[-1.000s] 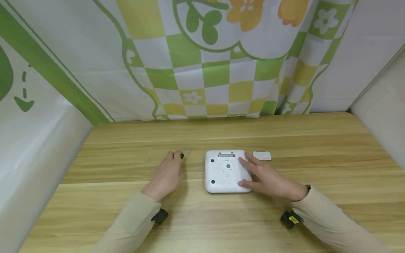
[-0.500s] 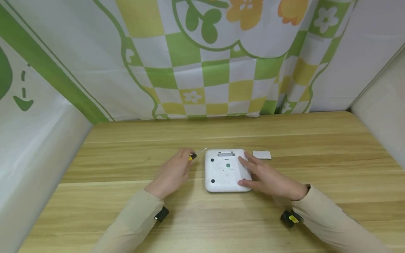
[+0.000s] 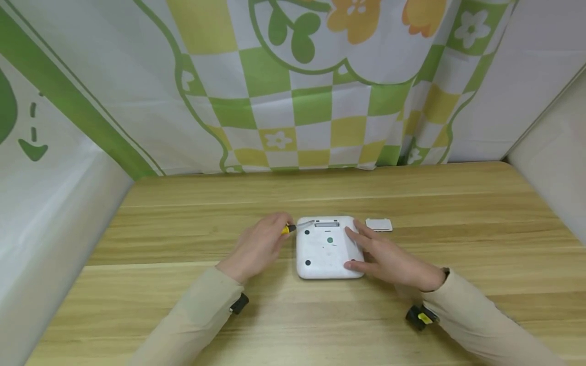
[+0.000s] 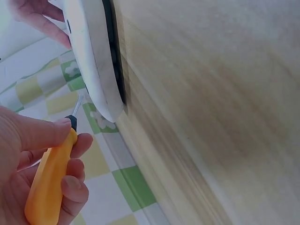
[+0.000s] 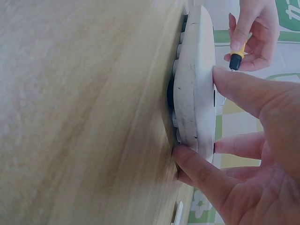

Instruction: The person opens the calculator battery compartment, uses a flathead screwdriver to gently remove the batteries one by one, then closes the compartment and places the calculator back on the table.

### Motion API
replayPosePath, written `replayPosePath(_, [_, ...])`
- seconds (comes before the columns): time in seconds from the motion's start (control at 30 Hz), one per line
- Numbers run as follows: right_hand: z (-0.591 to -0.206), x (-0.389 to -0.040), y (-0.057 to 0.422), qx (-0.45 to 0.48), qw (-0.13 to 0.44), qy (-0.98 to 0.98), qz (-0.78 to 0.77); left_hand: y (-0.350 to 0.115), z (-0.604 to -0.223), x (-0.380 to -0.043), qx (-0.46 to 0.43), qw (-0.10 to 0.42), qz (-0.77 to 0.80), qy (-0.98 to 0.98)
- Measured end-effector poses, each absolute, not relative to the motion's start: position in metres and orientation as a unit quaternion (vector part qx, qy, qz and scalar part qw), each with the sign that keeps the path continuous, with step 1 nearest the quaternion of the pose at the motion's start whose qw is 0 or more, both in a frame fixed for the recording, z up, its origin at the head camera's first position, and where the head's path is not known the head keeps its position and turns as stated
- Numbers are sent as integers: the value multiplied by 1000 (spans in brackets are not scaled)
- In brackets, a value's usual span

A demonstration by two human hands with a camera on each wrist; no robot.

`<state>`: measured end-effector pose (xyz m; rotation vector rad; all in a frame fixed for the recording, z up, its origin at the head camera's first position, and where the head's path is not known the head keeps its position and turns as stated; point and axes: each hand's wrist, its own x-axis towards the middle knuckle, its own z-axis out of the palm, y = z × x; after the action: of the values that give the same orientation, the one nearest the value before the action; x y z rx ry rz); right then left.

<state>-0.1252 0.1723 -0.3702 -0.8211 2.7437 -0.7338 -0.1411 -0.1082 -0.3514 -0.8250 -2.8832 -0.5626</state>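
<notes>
My left hand (image 3: 258, 246) grips a screwdriver (image 4: 49, 180) with a yellow handle and black collar, fingers and thumb curled round the handle. Its thin metal shaft reaches over the upper left of a white calculator (image 3: 327, 256), its tip beside the uncovered slot near the top edge. Whether the tip touches is not clear. The calculator lies face down, with rounded keys visible beneath it in the right wrist view. My right hand (image 5: 267, 126) holds its right side, thumb on the back and fingers at the edge. A small white cover (image 3: 379, 224) lies to the right.
The wooden table (image 3: 293, 320) carries the calculator and cover. A checked green, yellow and white curtain (image 3: 316, 107) hangs behind its far edge. Dark devices are strapped at both sleeves.
My left hand has moved right with the screwdriver, bringing its tip from left of the calculator to over its upper left. The right hand and calculator have stayed put.
</notes>
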Motion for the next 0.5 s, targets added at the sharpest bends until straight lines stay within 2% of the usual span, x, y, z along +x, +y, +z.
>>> replayPosePath(0.5, [-370,-125,172,-282,85,923,-247,-105,-342,-147,-301,75,-133,-941])
